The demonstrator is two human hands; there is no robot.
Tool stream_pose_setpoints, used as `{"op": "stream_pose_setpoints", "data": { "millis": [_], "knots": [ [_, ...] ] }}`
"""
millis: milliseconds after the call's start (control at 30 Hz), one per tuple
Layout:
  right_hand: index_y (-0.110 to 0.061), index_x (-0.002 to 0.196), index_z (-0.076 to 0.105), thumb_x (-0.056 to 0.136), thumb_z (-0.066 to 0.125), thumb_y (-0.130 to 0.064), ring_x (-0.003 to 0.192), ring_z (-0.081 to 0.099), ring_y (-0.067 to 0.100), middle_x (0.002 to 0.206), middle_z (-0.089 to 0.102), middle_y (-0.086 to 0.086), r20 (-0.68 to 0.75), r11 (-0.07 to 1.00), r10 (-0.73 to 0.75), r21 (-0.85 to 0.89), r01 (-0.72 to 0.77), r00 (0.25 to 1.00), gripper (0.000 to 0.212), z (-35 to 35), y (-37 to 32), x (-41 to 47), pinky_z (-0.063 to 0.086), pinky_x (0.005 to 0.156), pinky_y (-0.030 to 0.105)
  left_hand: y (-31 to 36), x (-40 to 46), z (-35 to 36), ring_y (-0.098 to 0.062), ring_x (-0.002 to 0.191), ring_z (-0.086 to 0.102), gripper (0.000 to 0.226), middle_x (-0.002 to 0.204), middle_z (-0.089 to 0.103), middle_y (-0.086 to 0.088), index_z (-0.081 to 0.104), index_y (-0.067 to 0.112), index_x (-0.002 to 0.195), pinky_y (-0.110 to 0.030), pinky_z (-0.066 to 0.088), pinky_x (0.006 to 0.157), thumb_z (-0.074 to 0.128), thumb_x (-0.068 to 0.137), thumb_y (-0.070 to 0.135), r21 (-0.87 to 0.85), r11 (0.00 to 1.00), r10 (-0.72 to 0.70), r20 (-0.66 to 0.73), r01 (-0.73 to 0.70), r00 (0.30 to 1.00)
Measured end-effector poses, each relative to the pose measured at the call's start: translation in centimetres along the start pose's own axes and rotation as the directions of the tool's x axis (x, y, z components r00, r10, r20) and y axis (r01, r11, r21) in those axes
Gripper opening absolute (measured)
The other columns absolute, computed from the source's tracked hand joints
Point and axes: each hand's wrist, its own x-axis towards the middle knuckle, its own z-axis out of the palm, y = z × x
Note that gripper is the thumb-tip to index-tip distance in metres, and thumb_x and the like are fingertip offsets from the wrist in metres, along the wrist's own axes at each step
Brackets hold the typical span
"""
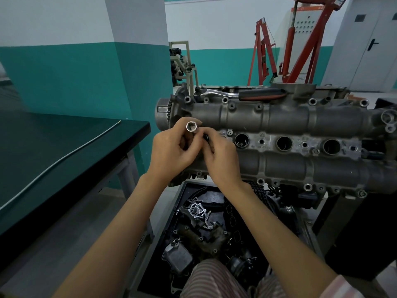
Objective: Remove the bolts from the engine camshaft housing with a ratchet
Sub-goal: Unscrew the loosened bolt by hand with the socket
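Note:
The grey camshaft housing point(279, 117) lies across the right half of the head view, with bolts along its flanges and three round plug wells in the middle. A ratchet point(242, 94) with a black and red handle lies loose on the housing's far edge. My left hand point(174, 149) grips a silver socket point(191, 126), its open end facing me. My right hand point(221, 155) is pressed against the left hand, fingers curled round a small dark part point(206, 138) that is mostly hidden. Both hands hover over the housing's left end.
A dark green workbench point(64, 151) with a thin rod point(58, 162) stands to the left. Below the engine, a black tray point(206, 229) holds several loose engine parts. Red engine cranes point(296, 44) and a grey door point(373, 44) stand behind.

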Motion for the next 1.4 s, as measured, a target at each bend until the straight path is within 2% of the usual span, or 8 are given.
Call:
{"op": "stream_pose_setpoints", "data": {
  "millis": [100,233,467,700,900,1033,1133,1400],
  "knots": [
    [-0.010,0.116,0.060,0.093,0.051,-0.013,0.061,0.050,-0.004,0.076,0.062,-0.011,-0.008,1.000,-0.022,-0.008,0.021,1.000,0.025,-0.01,-0.06,-0.03,0.036,0.058,0.008,-0.17,0.10,0.07,-0.012,0.046,0.050,0.026,0.056,0.057,-0.001,0.062,0.006,0.085,-0.035,0.042,0.045,0.053,0.090,0.030,0.033,0.999,-0.009,-0.003,0.009,1.000],
    [-0.010,0.110,0.055,0.089,0.059,-0.019,0.051,0.043,0.000,0.056,0.036,-0.015,-0.013,0.999,0.045,-0.017,-0.045,0.999,0.024,0.07,0.00,0.07,0.035,0.049,0.015,-0.22,0.16,0.26,-0.016,0.047,0.049,0.038,0.055,0.054,-0.004,0.053,0.003,0.072,-0.035,0.040,0.046,0.057,0.087,0.038,0.053,0.998,-0.025,-0.024,0.026,0.999],
    [-0.004,0.098,0.059,0.092,0.054,-0.012,0.057,0.048,-0.008,0.055,0.033,-0.020,-0.019,1.000,0.014,0.026,-0.014,1.000,0.012,-0.08,0.06,-0.09,0.035,0.052,0.010,-0.06,0.02,0.00,-0.008,0.046,0.046,0.019,0.056,0.052,0.005,0.059,0.010,0.091,-0.025,0.038,0.044,0.054,0.089,0.028,-0.026,1.000,0.008,-0.002,-0.008,1.000],
    [-0.009,0.111,0.060,0.088,0.059,-0.015,0.049,0.042,0.000,0.054,0.033,-0.017,-0.025,1.000,0.000,-0.027,-0.001,1.000,0.023,-0.09,-0.18,0.05,0.034,0.050,0.014,-0.34,0.14,0.50,-0.015,0.050,0.050,0.034,0.059,0.058,-0.006,0.052,0.003,0.075,-0.032,0.039,0.048,0.059,0.086,0.035,0.055,0.998,-0.038,-0.063,0.042,0.997],
    [-0.008,0.089,0.057,0.090,0.057,-0.011,0.047,0.039,0.004,0.052,0.033,-0.014,-0.018,1.000,0.030,0.003,-0.030,0.999,0.003,0.00,0.16,-0.03,0.031,0.049,0.017,-0.08,0.09,0.26,-0.014,0.052,0.052,0.027,0.060,0.057,-0.001,0.055,0.008,0.078,-0.032,0.042,0.049,0.061,0.086,0.034,-0.007,1.000,-0.027,-0.042,0.027,0.999],
    [-0.009,0.104,0.063,0.092,0.053,-0.012,0.057,0.049,-0.004,0.064,0.049,-0.022,-0.003,1.000,-0.004,0.018,0.004,1.000,0.016,-0.06,-0.05,0.09,0.037,0.057,0.010,-0.11,-0.03,-0.13,-0.012,0.050,0.051,0.015,0.060,0.058,0.000,0.059,0.011,0.091,-0.033,0.042,0.047,0.054,0.089,0.025,-0.026,1.000,0.001,0.006,-0.001,1.000],
    [-0.011,0.115,0.062,0.094,0.051,-0.011,0.068,0.060,0.004,0.083,0.068,-0.003,0.012,0.999,-0.037,-0.007,0.037,0.999,0.024,-0.18,-0.34,0.12,0.045,0.063,0.016,-0.28,0.04,0.05,-0.013,0.053,0.053,0.020,0.062,0.060,-0.004,0.055,0.006,0.084,-0.032,0.042,0.049,0.057,0.090,0.025,-0.002,0.999,-0.048,-0.024,0.048,0.999],
    [-0.011,0.092,0.056,0.089,0.058,-0.016,0.049,0.041,0.003,0.052,0.033,-0.013,-0.013,0.999,0.035,-0.025,-0.035,0.999,0.007,0.02,0.08,0.03,0.031,0.046,0.016,-0.18,0.19,0.23,-0.016,0.051,0.051,0.034,0.059,0.056,-0.004,0.049,0.007,0.072,-0.031,0.040,0.047,0.063,0.084,0.036,-0.007,0.999,-0.042,-0.051,0.042,0.998]
  ]
}}
